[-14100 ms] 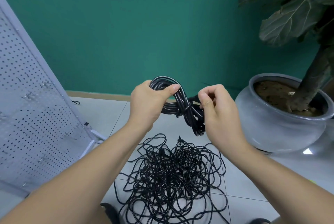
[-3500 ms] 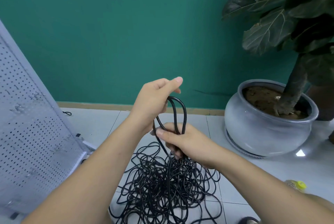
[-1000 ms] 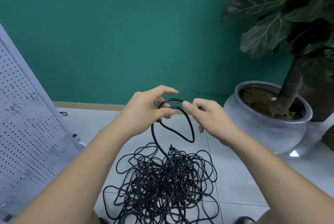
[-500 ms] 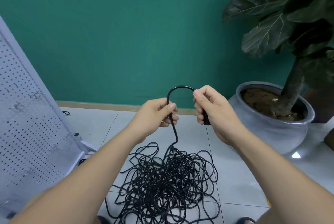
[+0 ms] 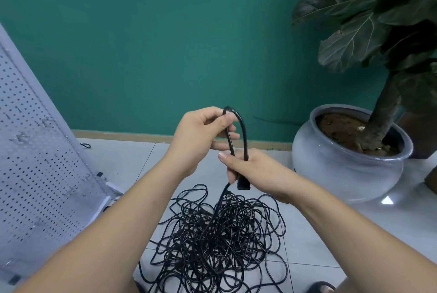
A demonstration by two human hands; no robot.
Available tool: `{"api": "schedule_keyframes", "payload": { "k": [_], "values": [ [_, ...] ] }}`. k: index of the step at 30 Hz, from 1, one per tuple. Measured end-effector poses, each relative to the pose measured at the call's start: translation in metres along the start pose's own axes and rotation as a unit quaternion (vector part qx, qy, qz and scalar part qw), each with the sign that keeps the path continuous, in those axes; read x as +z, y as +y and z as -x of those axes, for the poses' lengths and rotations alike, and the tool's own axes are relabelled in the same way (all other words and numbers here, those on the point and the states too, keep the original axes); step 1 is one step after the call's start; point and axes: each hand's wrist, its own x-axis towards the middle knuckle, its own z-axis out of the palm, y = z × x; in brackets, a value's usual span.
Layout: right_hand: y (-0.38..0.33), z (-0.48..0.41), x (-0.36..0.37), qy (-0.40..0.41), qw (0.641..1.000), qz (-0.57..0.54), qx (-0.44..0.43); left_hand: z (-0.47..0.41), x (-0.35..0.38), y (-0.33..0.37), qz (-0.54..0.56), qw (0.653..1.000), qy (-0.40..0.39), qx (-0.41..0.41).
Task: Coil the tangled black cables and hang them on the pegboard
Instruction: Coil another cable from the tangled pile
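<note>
Above the cable tangle [image 5: 220,233] on the floor [image 5: 132,162], the left hand [image 5: 201,135] pinches the first loop [image 5: 244,127] at its crown while the right hand [image 5: 253,171] clamps its base, and the next move likely calls for drawing up more slack.

Teal wall [image 5: 142,32], pale tiled floor [image 5: 319,245], potted plant [image 5: 347,158]

Bare forearms [image 5: 113,229]; left hand [image 5: 201,134], right hand [image 5: 255,172] bare; dark open-toed sandal [image 5: 318,285] on foot.
</note>
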Motion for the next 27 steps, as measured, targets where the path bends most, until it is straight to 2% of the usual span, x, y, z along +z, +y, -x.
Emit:
{"api": "schedule_keyframes", "payload": {
  "k": [2,5,9,12,15,18,22,27],
  "values": [
    [0.000,-0.001,0.006,-0.006,0.997,-0.077,-0.019,-0.003,0.000,0.000,0.021,1.000,0.020,0.002],
    [0.000,-0.006,0.007,0.034,0.979,-0.199,-0.041,-0.003,0.007,-0.011,0.024,0.999,0.016,-0.028],
    [-0.002,-0.012,-0.009,0.122,0.956,-0.259,-0.072,0.014,0.029,-0.042,-0.033,0.991,-0.090,-0.093],
    [-0.006,-0.014,-0.023,0.179,0.931,-0.313,-0.056,0.034,0.051,-0.063,-0.049,0.988,-0.100,-0.111],
    [-0.008,-0.014,-0.032,0.225,0.908,-0.350,-0.044,0.053,0.067,-0.080,-0.089,0.985,-0.115,-0.094],
    [-0.007,-0.015,-0.028,0.239,0.892,-0.383,-0.029,0.061,0.071,-0.089,-0.196,0.973,-0.097,-0.074],
    [-0.008,-0.018,-0.016,0.207,0.888,-0.411,-0.026,0.061,0.072,-0.085,-0.443,0.891,-0.101,-0.012],
    [-0.012,-0.020,-0.013,0.168,0.918,-0.360,-0.023,0.072,0.076,-0.080,-0.595,0.780,-0.195,0.025]
  ]
}}
